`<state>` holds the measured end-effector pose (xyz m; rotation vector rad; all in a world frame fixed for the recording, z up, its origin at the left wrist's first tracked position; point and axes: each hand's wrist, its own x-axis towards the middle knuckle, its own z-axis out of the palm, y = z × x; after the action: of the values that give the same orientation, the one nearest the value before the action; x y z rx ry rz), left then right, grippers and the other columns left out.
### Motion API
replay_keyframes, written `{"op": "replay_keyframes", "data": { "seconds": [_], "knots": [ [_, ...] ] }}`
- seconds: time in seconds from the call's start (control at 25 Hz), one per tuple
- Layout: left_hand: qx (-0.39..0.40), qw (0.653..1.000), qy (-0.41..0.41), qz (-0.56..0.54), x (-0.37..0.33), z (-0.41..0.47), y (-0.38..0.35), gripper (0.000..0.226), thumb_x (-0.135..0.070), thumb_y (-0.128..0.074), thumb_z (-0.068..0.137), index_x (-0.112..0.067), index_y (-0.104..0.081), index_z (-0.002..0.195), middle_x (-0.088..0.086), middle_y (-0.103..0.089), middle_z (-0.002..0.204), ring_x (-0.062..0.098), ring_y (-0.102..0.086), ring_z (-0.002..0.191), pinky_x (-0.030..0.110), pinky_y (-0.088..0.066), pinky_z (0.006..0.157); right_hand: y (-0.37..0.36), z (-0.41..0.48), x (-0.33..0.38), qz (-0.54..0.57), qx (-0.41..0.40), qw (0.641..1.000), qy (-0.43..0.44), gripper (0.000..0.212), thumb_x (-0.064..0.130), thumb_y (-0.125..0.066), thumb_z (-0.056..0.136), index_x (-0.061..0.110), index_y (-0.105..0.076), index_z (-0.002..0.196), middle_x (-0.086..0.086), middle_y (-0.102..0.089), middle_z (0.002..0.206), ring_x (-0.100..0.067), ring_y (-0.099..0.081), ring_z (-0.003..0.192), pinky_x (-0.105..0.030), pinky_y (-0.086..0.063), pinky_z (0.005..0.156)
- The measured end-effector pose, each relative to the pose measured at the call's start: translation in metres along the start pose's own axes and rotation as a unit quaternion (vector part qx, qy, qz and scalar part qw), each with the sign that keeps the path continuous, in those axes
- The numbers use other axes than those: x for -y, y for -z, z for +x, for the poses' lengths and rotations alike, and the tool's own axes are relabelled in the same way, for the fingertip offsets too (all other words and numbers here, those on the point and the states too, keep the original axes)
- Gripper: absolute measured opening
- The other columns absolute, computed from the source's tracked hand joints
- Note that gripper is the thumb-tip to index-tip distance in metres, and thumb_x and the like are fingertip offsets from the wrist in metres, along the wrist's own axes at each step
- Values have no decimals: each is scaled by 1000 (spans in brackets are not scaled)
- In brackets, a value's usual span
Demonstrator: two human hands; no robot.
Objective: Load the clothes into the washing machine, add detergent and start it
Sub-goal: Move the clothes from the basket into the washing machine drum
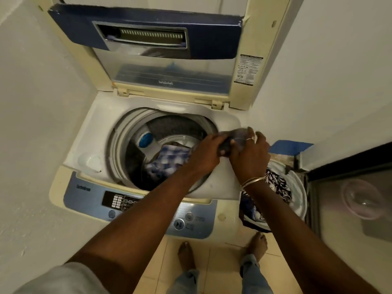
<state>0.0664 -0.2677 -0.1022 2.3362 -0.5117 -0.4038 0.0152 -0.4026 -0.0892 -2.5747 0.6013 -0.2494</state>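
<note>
Left hand and right hand grip a dark garment over the washer's 3 o'clock rim. Checked cloth lies inside; a clothes basket sits on tiled floor at 3 o'clock.

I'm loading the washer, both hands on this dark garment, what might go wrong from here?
1. The left hand and right hand grip the dark garment over the right rim of the drum, not its middle. Released there, it may drape on the rim or slip toward the basket.
2. The left forearm crosses above the control panel. Leaning in might press a button early.
</note>
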Motion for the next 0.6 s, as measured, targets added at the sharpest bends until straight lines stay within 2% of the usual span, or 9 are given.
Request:
{"op": "replay_keyframes", "data": {
  "seconds": [0.08,0.16,0.24,0.32,0.4,0.48,0.52,0.6],
  "knots": [
    [-52,999,3,-6,-1,2,-3,31,-14,-67,87,-23,-61,116,5,-57,114,22,-60,101,42,-52,89,1,-3,-4,71,22,997,-20,51,44,-57,93,13,-51,132,-15,-52,121,-33,-57,103,-39,-53,83],
    [-85,996,-8,-20,0,0,1,12,-11,-64,87,-19,-60,95,4,-57,97,20,-58,85,46,-52,76,7,0,1,112,18,993,-17,32,32,-58,95,10,-59,118,-12,-53,112,-31,-60,91,-30,-47,72],
    [-111,993,-13,-49,-2,-6,15,8,-9,-61,89,-16,-57,93,3,-59,91,19,-57,82,45,-52,73,16,1,18,130,5,991,28,14,20,-56,93,11,-63,101,-8,-53,103,-26,-59,83,-27,-42,68],
    [-167,983,26,-77,1,-16,36,7,-9,-58,91,-14,-55,93,1,-58,86,18,-58,79,38,-52,69,18,0,47,172,17,981,92,15,21,-51,90,13,-62,94,0,-51,101,-14,-55,83,-19,-42,74],
    [-246,959,95,-107,14,-31,66,8,-8,-54,92,-15,-55,94,-2,-58,84,18,-59,78,33,-50,67,9,3,91,229,11,962,149,15,18,-47,91,11,-60,90,3,-50,99,-4,-47,83,-7,-37,78],
    [-306,930,158,-126,36,-46,99,9,-10,-55,90,-18,-58,93,-2,-63,83,21,-62,78,37,-51,69,-16,6,134,259,21,950,176,12,5,-50,91,6,-60,83,-3,-53,89,-7,-45,81,-12,-37,74],
    [-316,922,190,-117,50,-53,115,8,-12,-57,89,-18,-61,93,0,-66,85,23,-64,81,37,-51,72,-36,10,152,256,48,949,178,12,0,-52,89,3,-60,81,-7,-56,86,-13,-48,80,-22,-40,73],
    [-287,921,253,-67,77,-64,136,16,-11,-58,87,-15,-65,100,9,-70,97,28,-65,93,34,-49,79,-70,13,175,233,170,946,151,9,2,-56,87,1,-64,91,-15,-64,93,-24,-58,88,-33,-43,79]
  ]
}}
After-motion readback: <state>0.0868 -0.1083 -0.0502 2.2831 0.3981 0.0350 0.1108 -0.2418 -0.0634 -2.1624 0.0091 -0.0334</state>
